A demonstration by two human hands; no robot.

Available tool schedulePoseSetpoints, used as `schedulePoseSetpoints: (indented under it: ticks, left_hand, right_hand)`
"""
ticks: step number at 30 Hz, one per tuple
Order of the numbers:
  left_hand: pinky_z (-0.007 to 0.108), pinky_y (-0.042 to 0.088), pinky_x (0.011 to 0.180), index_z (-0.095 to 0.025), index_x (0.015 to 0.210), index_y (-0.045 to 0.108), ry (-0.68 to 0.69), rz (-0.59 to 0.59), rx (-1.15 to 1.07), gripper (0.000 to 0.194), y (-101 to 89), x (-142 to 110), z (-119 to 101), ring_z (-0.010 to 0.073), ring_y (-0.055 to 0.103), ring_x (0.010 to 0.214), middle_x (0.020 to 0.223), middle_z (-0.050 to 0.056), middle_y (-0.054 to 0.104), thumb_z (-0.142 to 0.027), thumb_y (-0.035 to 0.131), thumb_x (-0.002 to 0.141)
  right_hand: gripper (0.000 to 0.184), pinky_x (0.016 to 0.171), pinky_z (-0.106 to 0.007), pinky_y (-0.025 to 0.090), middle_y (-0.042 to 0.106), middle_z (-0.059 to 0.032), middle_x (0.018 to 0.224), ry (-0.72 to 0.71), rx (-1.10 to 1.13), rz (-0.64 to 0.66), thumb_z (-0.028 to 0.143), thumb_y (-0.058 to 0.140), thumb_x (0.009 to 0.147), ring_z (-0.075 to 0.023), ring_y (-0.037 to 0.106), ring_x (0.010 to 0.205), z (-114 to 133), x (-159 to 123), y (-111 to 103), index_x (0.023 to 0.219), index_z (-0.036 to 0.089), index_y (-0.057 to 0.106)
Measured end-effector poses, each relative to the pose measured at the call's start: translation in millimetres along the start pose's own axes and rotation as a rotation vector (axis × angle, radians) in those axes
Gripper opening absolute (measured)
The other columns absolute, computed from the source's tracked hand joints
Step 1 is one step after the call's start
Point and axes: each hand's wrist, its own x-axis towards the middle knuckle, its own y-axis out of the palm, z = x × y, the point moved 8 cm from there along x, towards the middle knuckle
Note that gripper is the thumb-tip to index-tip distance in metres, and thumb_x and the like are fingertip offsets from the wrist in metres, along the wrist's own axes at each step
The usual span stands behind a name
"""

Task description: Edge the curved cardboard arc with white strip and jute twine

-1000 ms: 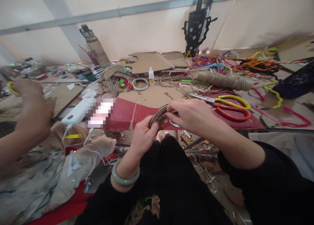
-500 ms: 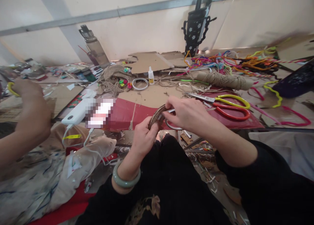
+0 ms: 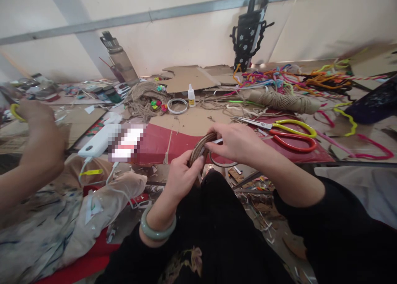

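Observation:
A curved band of brown twine [image 3: 198,146] is held over my lap at the table's front edge. My left hand [image 3: 180,173] grips its near end, thumb on the inner side. The fingers of my right hand [image 3: 237,142] pinch its far end, with a white strip showing between them. A thin cord [image 3: 221,165] loops below my right hand. Just beyond that hand lie scissors [image 3: 279,131] with yellow and red handles. What sits under my fingers is hidden.
Behind stand a small glue bottle [image 3: 191,96], a white ring [image 3: 177,106], coiled twine [image 3: 145,100] and a twine roll [image 3: 285,101]. Colourful pipe cleaners [image 3: 325,81] pile at the back right. A power bank [image 3: 99,141] lies left. Another person's arm [image 3: 40,141] reaches in there.
The twine band has turned slightly, so more of its curved outer side shows. My right hand has tilted a little, and the cord loop below it looks wider.

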Motion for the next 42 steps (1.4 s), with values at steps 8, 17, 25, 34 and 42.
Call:
schedulePoseSetpoints:
  ticks: [8,17,25,34,42]
  left_hand:
    - [0.019,0.043,0.055,-0.016,0.098,0.066,0.012,0.126,-0.074,0.022,9.4,9,-5,0.0096,0.054,0.058,0.067,-0.002,0.061,-0.020,0.054,0.079]
    - [0.022,0.047,0.057,-0.015,0.095,0.066,0.003,0.095,-0.058,0.023,6.4,7,-3,0.0111,0.057,0.059,0.072,0.001,0.067,-0.031,0.051,0.085]
    - [0.023,0.048,0.063,-0.016,0.099,0.066,0.035,0.062,0.009,0.023,2.5,7,-9,0.0132,0.061,0.066,0.073,0.001,0.069,-0.026,0.051,0.085]
    - [0.022,0.047,0.064,-0.017,0.101,0.067,0.065,0.068,0.038,0.024,4.0,6,-13,0.0127,0.061,0.067,0.074,0.000,0.069,-0.027,0.051,0.086]
    - [0.021,0.046,0.062,-0.015,0.098,0.066,0.047,0.055,0.044,0.023,3.1,6,-13,0.0119,0.061,0.064,0.073,0.000,0.069,-0.027,0.051,0.086]
  right_hand:
    - [0.030,0.057,-0.031,0.033,0.074,-0.0125,0.086,-0.070,-0.176,0.062,0.039,0.050,0.086,-0.0303,0.069,0.081,27,-13,1,0.101,0.018,0.066]
    - [0.034,0.068,-0.029,0.041,0.074,-0.0075,0.096,-0.094,0.079,0.059,0.031,0.057,0.085,-0.0239,0.068,0.088,10,-17,3,0.117,0.018,0.054]
    - [0.016,0.065,-0.026,0.036,0.073,-0.0032,0.085,-0.167,0.057,0.065,0.030,0.054,0.088,-0.0177,0.065,0.079,6,-20,7,0.085,0.020,0.066]
    - [0.019,0.059,-0.027,0.030,0.073,-0.0034,0.080,-0.036,0.039,-0.006,0.029,0.052,0.085,-0.0172,0.062,0.072,0,-18,4,0.081,0.021,0.068]
    - [0.020,0.059,-0.028,0.029,0.073,-0.0048,0.080,0.007,0.006,-0.042,0.031,0.049,0.085,-0.0198,0.064,0.072,2,-16,8,0.082,0.020,0.066]
